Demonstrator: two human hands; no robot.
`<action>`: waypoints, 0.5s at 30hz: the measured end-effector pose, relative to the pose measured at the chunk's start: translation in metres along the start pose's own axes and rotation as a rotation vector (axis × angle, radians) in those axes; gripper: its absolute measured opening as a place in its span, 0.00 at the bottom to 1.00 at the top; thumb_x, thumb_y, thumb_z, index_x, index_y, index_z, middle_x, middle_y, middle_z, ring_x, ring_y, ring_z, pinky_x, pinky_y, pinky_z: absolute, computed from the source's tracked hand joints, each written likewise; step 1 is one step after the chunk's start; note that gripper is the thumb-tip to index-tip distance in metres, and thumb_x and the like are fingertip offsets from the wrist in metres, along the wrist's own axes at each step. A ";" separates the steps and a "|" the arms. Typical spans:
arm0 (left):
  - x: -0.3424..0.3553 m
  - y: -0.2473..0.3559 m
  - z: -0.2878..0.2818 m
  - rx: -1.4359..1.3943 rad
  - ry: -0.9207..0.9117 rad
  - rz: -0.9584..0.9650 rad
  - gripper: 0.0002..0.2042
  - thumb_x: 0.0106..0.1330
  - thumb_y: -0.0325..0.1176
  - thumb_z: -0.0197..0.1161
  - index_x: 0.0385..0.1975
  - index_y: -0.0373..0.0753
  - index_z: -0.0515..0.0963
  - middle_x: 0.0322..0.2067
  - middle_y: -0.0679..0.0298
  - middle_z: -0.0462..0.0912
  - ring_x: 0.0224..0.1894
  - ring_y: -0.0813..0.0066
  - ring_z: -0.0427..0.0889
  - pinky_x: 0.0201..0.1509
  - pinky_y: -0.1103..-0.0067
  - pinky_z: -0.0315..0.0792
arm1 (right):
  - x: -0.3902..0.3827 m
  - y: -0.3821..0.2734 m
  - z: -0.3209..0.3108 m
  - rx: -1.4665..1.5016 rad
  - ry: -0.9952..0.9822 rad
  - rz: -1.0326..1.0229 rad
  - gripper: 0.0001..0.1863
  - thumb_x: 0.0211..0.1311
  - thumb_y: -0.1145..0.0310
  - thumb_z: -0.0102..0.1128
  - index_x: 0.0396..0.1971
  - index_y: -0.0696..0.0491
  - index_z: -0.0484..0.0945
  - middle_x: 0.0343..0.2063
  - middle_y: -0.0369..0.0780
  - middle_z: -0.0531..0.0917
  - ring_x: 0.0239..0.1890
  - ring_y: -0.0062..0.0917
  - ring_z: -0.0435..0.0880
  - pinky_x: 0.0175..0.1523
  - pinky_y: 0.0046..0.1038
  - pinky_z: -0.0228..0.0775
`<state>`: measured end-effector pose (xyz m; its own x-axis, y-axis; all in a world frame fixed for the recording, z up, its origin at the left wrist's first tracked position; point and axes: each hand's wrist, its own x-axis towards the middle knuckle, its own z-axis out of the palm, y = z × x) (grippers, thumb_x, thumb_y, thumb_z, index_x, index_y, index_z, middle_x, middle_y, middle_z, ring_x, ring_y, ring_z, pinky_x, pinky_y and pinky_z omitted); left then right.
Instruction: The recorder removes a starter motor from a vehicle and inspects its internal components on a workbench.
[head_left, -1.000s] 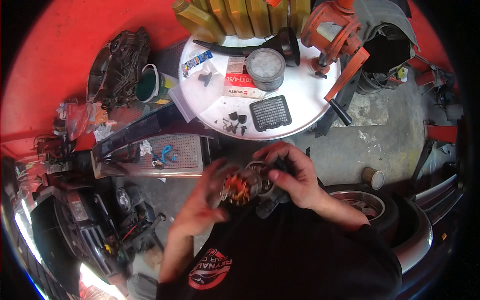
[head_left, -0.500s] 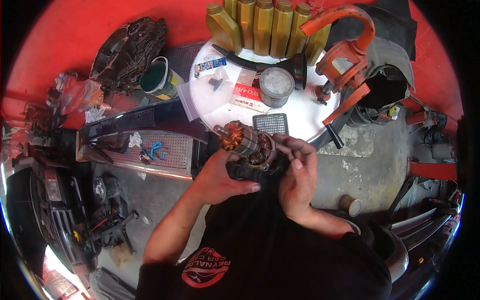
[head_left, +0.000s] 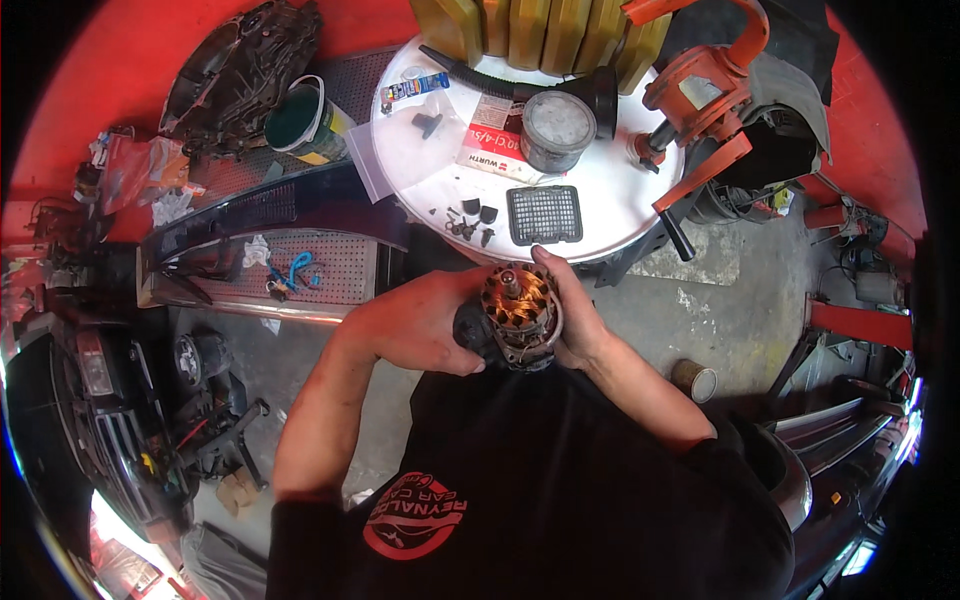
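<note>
An electric motor (head_left: 518, 318) is held between my two hands, close in front of my black shirt. Its armature, with orange copper windings and a metal shaft end, stands out of the dark housing and faces up toward me. My left hand (head_left: 425, 322) is closed around the housing's left side, thumb along its lower edge. Against the right side rests my right hand (head_left: 572, 315), its fingers wrapped round the housing and partly hidden behind it. Just beyond my hands, small screws and black pieces (head_left: 470, 220) lie on the white round table (head_left: 420, 195) beside a black grille (head_left: 545, 215).
A grey tin (head_left: 558, 132), a red-and-white box (head_left: 490, 150) and a black funnel (head_left: 602, 105) share the table with several gold bottles (head_left: 540, 35). An orange hand-crank pump (head_left: 695, 95) stands at its right. Left are a bucket (head_left: 305, 125) and a perforated metal bench (head_left: 335, 275).
The motor has turned, so its shaft end, which pointed to the upper left, now faces up at me. My right hand has closed in on its side. The small screws have come into sight.
</note>
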<state>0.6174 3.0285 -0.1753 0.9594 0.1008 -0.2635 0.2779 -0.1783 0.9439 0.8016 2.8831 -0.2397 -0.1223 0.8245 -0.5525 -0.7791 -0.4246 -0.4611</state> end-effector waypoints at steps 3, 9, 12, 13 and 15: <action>-0.005 0.004 0.009 0.022 0.087 -0.043 0.49 0.48 0.31 0.78 0.77 0.37 0.65 0.65 0.47 0.80 0.65 0.48 0.81 0.74 0.63 0.71 | 0.004 0.005 -0.002 -0.005 -0.004 -0.013 0.39 0.78 0.35 0.52 0.65 0.57 0.77 0.58 0.47 0.86 0.57 0.31 0.88 0.64 0.39 0.80; -0.021 0.013 0.031 0.387 0.513 -0.096 0.52 0.50 0.27 0.82 0.80 0.40 0.64 0.71 0.48 0.74 0.72 0.50 0.75 0.78 0.62 0.67 | 0.012 0.011 -0.013 0.068 0.007 -0.091 0.40 0.75 0.33 0.51 0.64 0.57 0.78 0.54 0.47 0.87 0.54 0.33 0.89 0.61 0.37 0.81; -0.021 0.011 0.054 0.339 0.728 -0.045 0.45 0.51 0.27 0.82 0.74 0.37 0.70 0.66 0.49 0.78 0.68 0.51 0.78 0.74 0.64 0.71 | 0.021 0.014 -0.013 0.081 0.066 -0.185 0.40 0.76 0.33 0.45 0.64 0.56 0.79 0.52 0.46 0.88 0.52 0.32 0.89 0.58 0.35 0.82; -0.019 0.012 0.062 0.360 0.884 0.001 0.40 0.52 0.25 0.81 0.70 0.36 0.74 0.61 0.50 0.81 0.64 0.52 0.81 0.70 0.64 0.74 | 0.023 0.013 -0.012 0.103 0.100 -0.239 0.40 0.76 0.33 0.44 0.63 0.56 0.79 0.51 0.45 0.88 0.51 0.32 0.89 0.57 0.35 0.82; -0.022 0.007 0.078 0.471 1.004 0.108 0.33 0.53 0.24 0.80 0.63 0.34 0.78 0.55 0.51 0.84 0.58 0.53 0.82 0.65 0.65 0.76 | 0.028 0.010 -0.010 0.133 0.073 -0.207 0.41 0.76 0.33 0.42 0.63 0.57 0.80 0.52 0.46 0.88 0.51 0.31 0.89 0.57 0.35 0.82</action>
<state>0.6016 2.9490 -0.1784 0.5640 0.7702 0.2977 0.3900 -0.5663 0.7261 0.7968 2.8976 -0.2668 0.0892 0.8574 -0.5068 -0.8573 -0.1929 -0.4773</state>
